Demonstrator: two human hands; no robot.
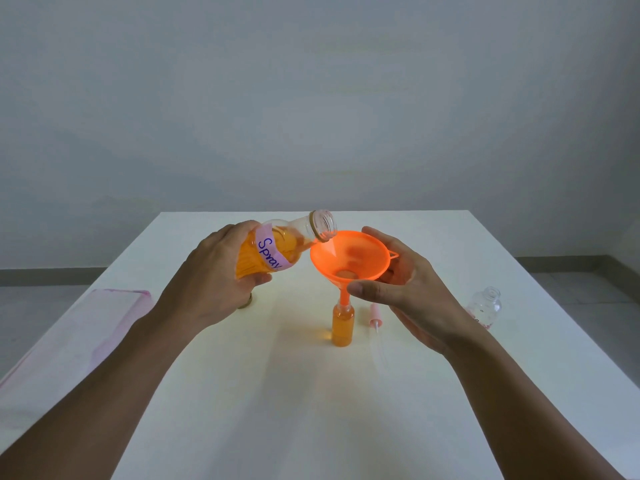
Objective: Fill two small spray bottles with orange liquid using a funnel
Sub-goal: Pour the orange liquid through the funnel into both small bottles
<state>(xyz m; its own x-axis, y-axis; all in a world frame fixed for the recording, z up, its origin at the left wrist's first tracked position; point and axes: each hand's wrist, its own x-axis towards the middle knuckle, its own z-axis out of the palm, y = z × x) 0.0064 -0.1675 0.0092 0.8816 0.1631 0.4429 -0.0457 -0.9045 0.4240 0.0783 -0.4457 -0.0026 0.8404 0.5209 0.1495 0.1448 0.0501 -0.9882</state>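
My left hand [214, 271] grips a clear bottle [287, 245] of orange liquid with a pink label reading "Spray". The bottle is tilted right, its open mouth over the rim of an orange funnel [349, 259]. My right hand [405, 289] holds the funnel by its bowl. The funnel's spout sits in the neck of a small spray bottle [343, 327], which stands upright and is nearly full of orange liquid. A little liquid lies at the funnel's bottom. A second small clear bottle [485, 306] stands uncapped at the right, with no orange liquid in it.
A pink spray pump [375, 317] with its thin tube lies on the white table [311, 410] just right of the filled bottle. A pink flat sheet [86, 327] lies at the left edge. A bottle cap [246, 303] peeks out under my left hand.
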